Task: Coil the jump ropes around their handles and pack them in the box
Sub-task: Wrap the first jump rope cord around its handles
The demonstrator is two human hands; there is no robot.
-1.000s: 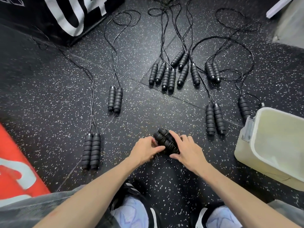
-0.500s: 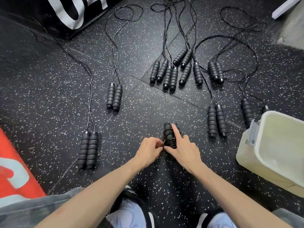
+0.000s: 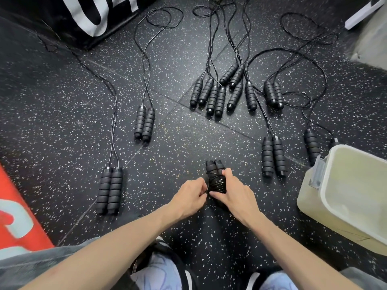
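Centrally, hands [image 3: 211,193] gripping coiled rope [image 3: 216,181], box [image 3: 322,197] rightward

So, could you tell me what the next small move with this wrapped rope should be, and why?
Probably tuck the loose end under the coils, then carry the bundle to the box. The rope already sits wound around its two handles, gripped by the right hand, while the left hand pinches what looks like the cord's end beside the coils. The box stands open to the right.
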